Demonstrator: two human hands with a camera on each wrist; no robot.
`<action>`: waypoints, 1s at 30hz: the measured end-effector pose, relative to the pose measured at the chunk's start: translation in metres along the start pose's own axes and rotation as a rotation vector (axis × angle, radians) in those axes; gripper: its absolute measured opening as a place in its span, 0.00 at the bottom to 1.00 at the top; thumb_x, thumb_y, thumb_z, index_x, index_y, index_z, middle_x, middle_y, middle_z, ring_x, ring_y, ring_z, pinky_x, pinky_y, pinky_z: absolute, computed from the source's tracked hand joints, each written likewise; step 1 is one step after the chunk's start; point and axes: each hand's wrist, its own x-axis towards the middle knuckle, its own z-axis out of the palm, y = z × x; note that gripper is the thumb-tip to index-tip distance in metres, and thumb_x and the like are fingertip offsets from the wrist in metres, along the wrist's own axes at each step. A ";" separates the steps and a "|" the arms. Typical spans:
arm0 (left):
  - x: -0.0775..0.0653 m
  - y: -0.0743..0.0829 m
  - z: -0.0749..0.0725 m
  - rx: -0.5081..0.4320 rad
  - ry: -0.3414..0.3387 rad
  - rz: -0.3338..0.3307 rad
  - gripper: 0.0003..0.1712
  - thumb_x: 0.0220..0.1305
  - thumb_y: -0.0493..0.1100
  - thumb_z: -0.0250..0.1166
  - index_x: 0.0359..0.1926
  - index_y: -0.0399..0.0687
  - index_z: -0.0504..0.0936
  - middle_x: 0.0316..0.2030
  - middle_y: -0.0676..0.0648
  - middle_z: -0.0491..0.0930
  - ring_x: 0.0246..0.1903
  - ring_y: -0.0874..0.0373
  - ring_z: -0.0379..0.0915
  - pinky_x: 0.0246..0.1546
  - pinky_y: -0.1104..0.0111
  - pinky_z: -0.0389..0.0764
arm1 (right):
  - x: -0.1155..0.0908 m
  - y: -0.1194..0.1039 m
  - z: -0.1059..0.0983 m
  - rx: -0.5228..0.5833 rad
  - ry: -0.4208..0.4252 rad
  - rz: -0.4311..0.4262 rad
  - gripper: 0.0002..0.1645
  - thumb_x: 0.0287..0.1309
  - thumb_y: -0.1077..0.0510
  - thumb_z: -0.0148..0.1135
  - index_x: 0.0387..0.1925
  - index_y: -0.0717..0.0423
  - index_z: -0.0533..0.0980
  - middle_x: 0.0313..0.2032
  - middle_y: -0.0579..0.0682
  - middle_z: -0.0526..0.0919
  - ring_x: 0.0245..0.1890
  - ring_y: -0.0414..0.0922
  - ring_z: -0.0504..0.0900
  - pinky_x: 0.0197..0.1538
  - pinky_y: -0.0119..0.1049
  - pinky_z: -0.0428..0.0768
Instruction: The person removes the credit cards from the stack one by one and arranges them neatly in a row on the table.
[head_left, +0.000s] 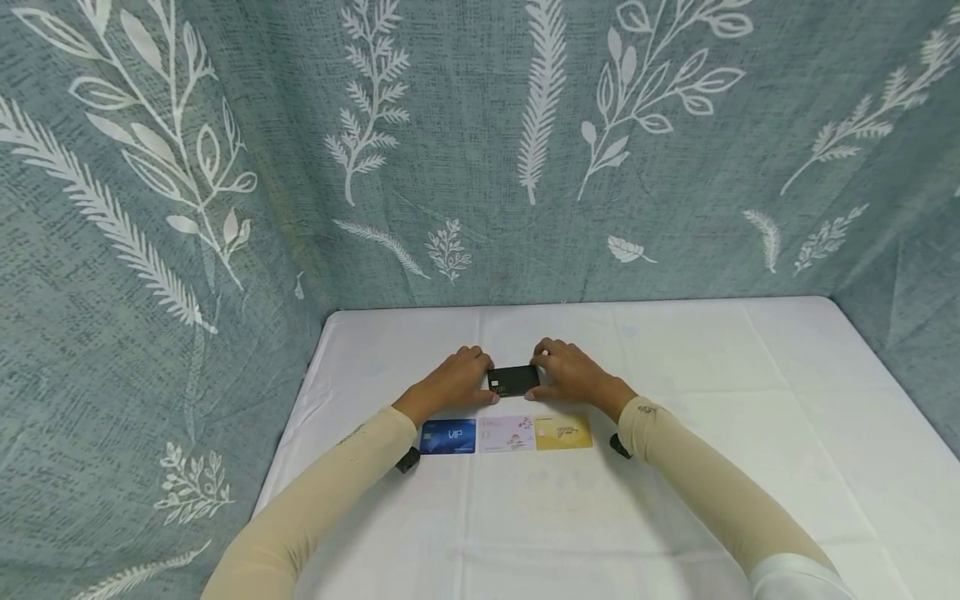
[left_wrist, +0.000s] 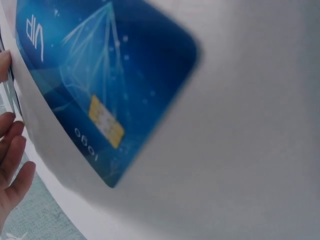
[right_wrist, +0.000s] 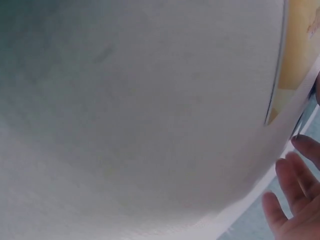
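A black card with a small chip and VIP lettering is held between both hands at the middle of the table. My left hand pinches its left end, with the thumb at the near edge and fingers at the far one. At the opposite end my right hand grips it the same way. In the left wrist view, only the fingers of the left hand show, beside a thin sliver of the card. The right hand appears at the lower right of its own wrist view.
On the near side lie a blue VIP card, a pale pink card and a yellow card, side by side in a row. A white cloth covers the table. Behind it hangs a green leaf-patterned curtain.
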 end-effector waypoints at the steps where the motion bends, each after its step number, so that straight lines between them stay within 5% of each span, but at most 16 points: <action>1: 0.000 0.000 0.000 0.005 0.000 -0.001 0.32 0.61 0.57 0.71 0.58 0.39 0.78 0.50 0.43 0.78 0.49 0.51 0.71 0.56 0.56 0.74 | 0.000 0.000 0.000 -0.001 0.002 -0.003 0.35 0.57 0.38 0.71 0.53 0.62 0.80 0.55 0.54 0.76 0.48 0.50 0.78 0.53 0.47 0.77; 14: -0.001 0.002 0.000 -0.035 -0.004 0.007 0.32 0.62 0.54 0.71 0.60 0.39 0.78 0.53 0.43 0.78 0.50 0.52 0.70 0.57 0.58 0.74 | 0.001 0.002 0.002 -0.047 0.024 -0.033 0.34 0.57 0.36 0.70 0.51 0.60 0.82 0.54 0.53 0.76 0.46 0.48 0.77 0.50 0.45 0.77; 30: -0.004 0.008 -0.002 0.030 0.015 0.021 0.34 0.64 0.57 0.68 0.64 0.43 0.77 0.57 0.43 0.77 0.52 0.52 0.71 0.57 0.57 0.75 | -0.007 -0.001 -0.005 -0.089 0.080 -0.055 0.34 0.56 0.35 0.70 0.50 0.60 0.82 0.47 0.53 0.82 0.45 0.49 0.80 0.48 0.46 0.79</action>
